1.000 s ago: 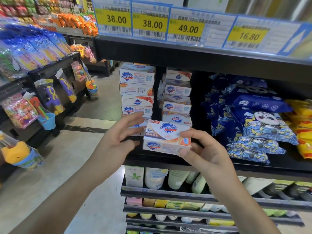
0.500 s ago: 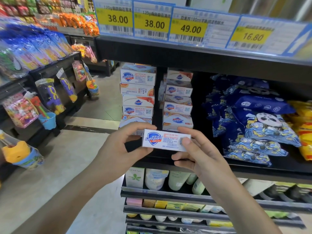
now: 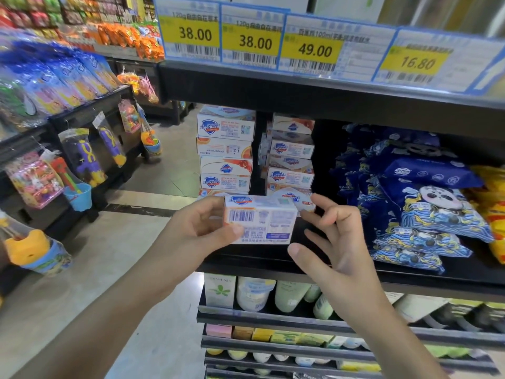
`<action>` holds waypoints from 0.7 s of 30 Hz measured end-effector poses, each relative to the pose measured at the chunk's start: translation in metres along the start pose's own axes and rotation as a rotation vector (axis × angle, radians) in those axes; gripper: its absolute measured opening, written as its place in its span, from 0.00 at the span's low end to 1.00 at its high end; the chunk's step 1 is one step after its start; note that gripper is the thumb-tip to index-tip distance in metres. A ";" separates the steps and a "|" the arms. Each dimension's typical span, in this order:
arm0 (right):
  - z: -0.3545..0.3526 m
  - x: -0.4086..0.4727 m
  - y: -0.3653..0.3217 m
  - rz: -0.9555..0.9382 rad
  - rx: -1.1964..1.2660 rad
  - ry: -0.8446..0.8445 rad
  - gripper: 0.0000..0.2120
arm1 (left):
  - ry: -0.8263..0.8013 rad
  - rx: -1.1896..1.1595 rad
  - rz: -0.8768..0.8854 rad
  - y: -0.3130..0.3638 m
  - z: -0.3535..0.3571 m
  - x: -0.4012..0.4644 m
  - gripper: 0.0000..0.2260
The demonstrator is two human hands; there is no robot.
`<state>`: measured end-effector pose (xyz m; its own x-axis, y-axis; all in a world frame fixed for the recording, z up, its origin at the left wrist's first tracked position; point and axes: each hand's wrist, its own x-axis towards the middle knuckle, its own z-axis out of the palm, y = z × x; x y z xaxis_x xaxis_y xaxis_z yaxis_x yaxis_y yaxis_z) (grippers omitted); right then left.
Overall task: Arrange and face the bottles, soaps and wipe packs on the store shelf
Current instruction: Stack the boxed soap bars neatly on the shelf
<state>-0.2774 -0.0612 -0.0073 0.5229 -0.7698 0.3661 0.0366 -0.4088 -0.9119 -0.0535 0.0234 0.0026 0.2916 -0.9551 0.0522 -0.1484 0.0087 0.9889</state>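
Head view: store shelf (image 3: 273, 262) with two soap stacks (image 3: 226, 149) and blue wipe packs (image 3: 434, 206) alongside. Soap box (image 3: 261, 220) now turned barcode-side up, gripped by left hand (image 3: 199, 233) before the stacks. Right hand (image 3: 338, 242) released, fingers spread, empty; likely re-facing before restacking.

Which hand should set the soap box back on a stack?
Left, probably. The left hand already grips the soap box just in front of the soap stacks; the right hand is open beside it.

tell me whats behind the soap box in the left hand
Behind the held soap box stand two stacks of soap boxes. It covers most of their bottom boxes and part of the shelf.
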 end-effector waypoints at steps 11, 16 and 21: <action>0.011 -0.001 -0.006 -0.050 -0.132 -0.181 0.19 | 0.018 -0.151 -0.288 0.007 -0.004 0.000 0.12; 0.016 0.002 -0.006 -0.017 -0.060 -0.149 0.18 | 0.008 -0.204 -0.321 0.009 -0.006 -0.002 0.22; 0.019 0.005 -0.003 0.069 0.165 -0.090 0.17 | -0.067 -0.165 -0.326 0.009 -0.009 -0.005 0.26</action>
<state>-0.2585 -0.0544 -0.0061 0.6031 -0.7430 0.2902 0.1333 -0.2648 -0.9550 -0.0481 0.0304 0.0126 0.2354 -0.9327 -0.2734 0.0977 -0.2572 0.9614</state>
